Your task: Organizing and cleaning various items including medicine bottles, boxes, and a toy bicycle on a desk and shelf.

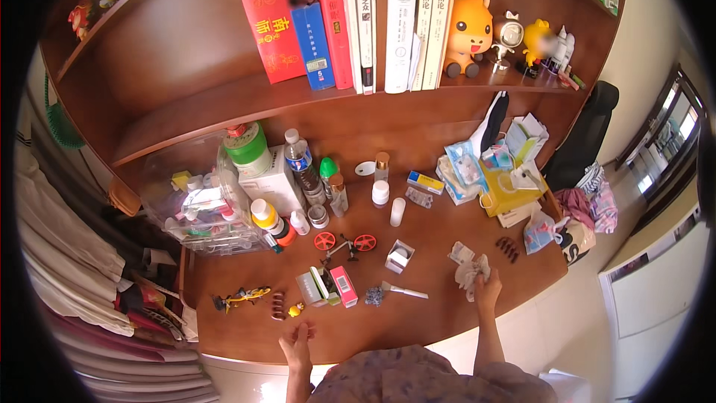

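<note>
In my right hand [488,292], above the right part of the desk, is a crumpled pale wrapper or tissue [474,275]. A flat pale printed piece [460,252] adjoins it; I cannot tell whether they are joined. My left hand [296,344] hovers near the front edge with loosely curled fingers apart and nothing visible between them. Just beyond it lie a small yellow figurine [296,309] and a brown spiral coil [278,306]. A yellow toy bicycle [246,295] is farther left. Between my hands are a pink box [344,286], a blue-grey fuzzy ball [374,296] and a white-handled brush [411,292].
A red-wheeled model bicycle [345,246] and an opened small white box [400,257] occupy the wooden desk [436,322]. Bottles, including a dark drink bottle [305,170], stand behind. A clear organizer [196,212] is left; a yellow tissue box [506,193] is right. Books fill part of the shelf [190,101].
</note>
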Motion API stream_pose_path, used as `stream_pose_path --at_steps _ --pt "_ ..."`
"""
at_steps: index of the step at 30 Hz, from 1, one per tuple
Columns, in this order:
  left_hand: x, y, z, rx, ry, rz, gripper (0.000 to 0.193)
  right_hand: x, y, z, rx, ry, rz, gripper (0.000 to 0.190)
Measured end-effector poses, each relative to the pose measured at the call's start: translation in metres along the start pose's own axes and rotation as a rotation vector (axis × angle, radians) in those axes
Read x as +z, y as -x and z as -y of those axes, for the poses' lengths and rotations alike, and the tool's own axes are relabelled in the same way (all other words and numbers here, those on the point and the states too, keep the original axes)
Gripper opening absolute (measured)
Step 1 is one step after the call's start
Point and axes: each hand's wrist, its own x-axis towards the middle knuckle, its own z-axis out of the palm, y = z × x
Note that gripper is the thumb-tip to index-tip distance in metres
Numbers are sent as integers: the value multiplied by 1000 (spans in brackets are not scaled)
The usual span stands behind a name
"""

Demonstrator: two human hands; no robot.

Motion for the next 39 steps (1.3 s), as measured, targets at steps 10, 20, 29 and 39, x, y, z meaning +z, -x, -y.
stream_pose_path --at_steps 10,20,29,39 --pt "48 5 -80 398 -274 -41 20 -44 -38 120 88 -1547 502 53" --pt "140 -125 -371 1172 -319 -208 41 -26 -62 65 200 -1032 287 40" --pt "194 -253 -473 1152 -357 -142 67 -10 -12 2 -429 -105 11 42" --pt "190 -267 -489 1199 -549 13 55 -30 29 1 -267 -38 125 19"
